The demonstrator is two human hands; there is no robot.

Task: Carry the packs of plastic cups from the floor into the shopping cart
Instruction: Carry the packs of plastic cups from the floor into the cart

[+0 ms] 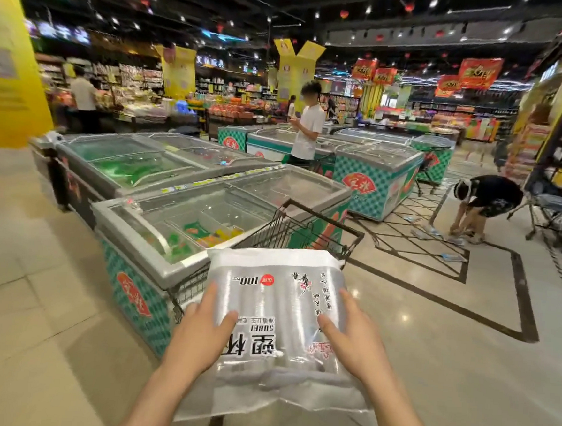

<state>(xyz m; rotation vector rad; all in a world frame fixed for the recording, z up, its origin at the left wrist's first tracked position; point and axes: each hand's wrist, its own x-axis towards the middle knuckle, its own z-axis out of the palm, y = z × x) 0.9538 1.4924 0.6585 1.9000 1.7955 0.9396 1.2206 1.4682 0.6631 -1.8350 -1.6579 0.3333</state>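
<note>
A clear pack of plastic cups [276, 309] with black and red print is held flat in front of me, above the near end of the dark wire shopping cart [292, 227]. My left hand [201, 330] grips its left side, thumb on top. My right hand [352, 337] grips its right side, thumb on top too. The pack hides most of the cart's basket; only the far rim and part of the left wall show.
A row of chest freezers [186, 219] stands close on the cart's left. More flat packs [452, 257] lie on the tiled floor at the right, where a person [486, 200] bends down. Another person [309, 128] stands among the freezers. Shelves line the right edge.
</note>
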